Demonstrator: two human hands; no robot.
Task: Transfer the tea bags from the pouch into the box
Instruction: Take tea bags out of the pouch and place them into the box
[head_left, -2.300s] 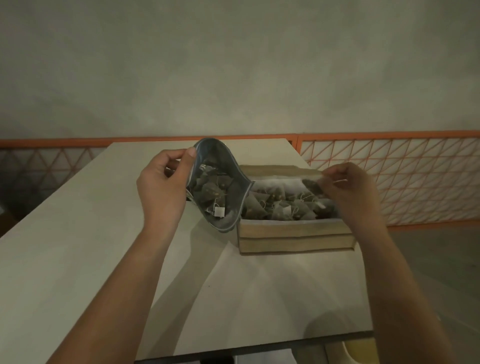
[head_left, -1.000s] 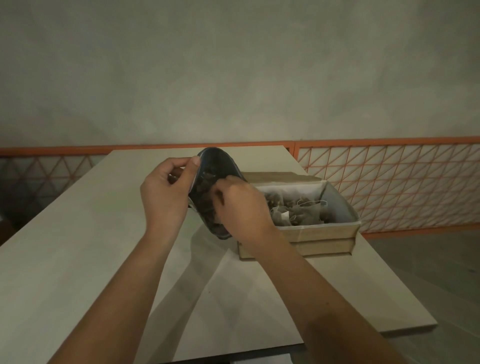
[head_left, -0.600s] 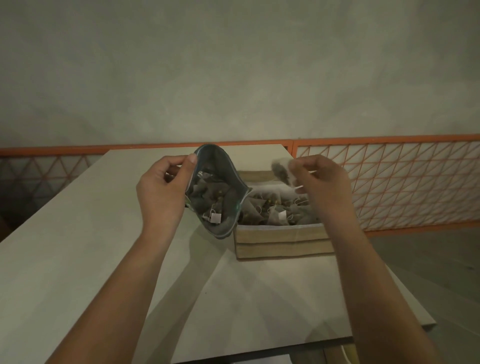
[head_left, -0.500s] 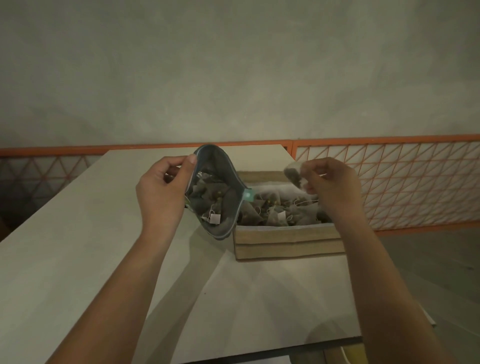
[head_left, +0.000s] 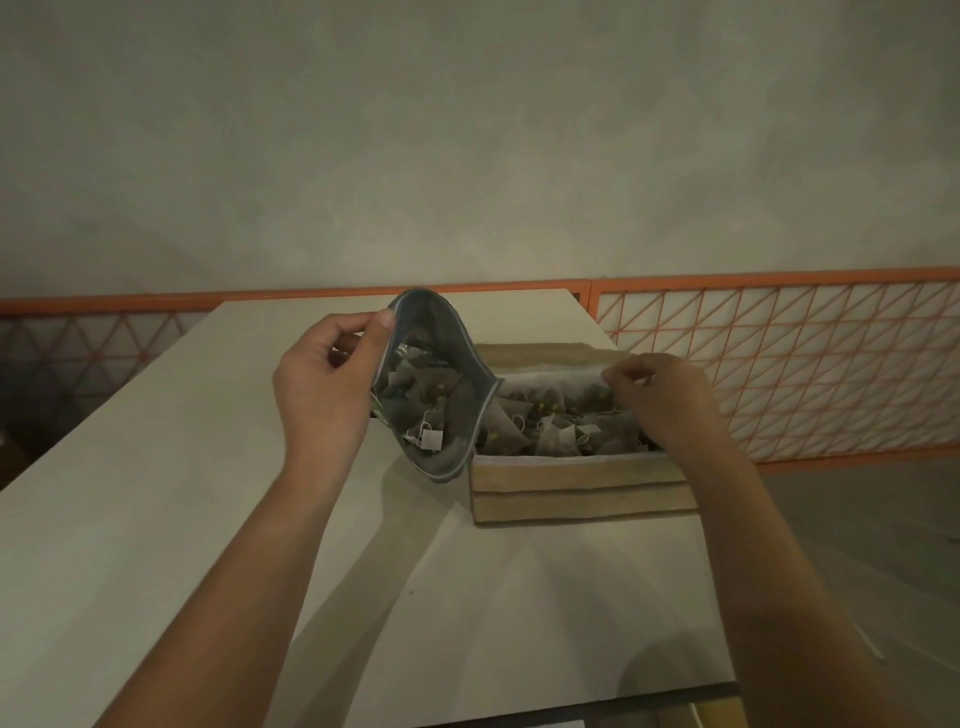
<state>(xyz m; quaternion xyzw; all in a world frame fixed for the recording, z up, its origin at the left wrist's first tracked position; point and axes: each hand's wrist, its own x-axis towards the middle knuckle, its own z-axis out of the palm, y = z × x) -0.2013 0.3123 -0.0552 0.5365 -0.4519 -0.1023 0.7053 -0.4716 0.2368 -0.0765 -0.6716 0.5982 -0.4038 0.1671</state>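
My left hand (head_left: 322, 384) grips the left rim of the grey foil pouch (head_left: 453, 451), thumb on its edge, and holds it open and tilted toward me. Several pyramid tea bags (head_left: 421, 395) with white tags lie inside it. Right beside the pouch stands the brown cardboard box (head_left: 576, 486) with a white lining, and several tea bags (head_left: 550, 421) are heaped in it. My right hand (head_left: 670, 400) hovers low over the box's right end. Its fingertips are pinched together on a tea bag that the hand mostly hides.
Pouch and box are on a long pale table (head_left: 208, 467), the box near its right edge. An orange lattice railing (head_left: 779, 364) runs behind and to the right, below a plain grey wall. Floor shows past the table's right side.
My right hand took a tea bag out of the pouch, carried it right over the box and has now dropped low onto the box's right end. My left hand kept the pouch still.
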